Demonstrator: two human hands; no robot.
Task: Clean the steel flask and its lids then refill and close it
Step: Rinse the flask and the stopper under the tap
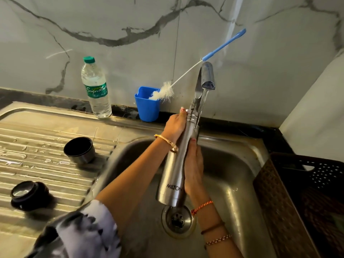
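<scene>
Steel flask (174,164) between left hand (175,125) and right hand (193,168), under tap (207,76)

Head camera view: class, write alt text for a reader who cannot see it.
Two hands, left hand and right hand, hold an open steel flask under a running tap over a sink. Two lids lie on the drainboard; a bottle brush stands in a blue cup.
</scene>
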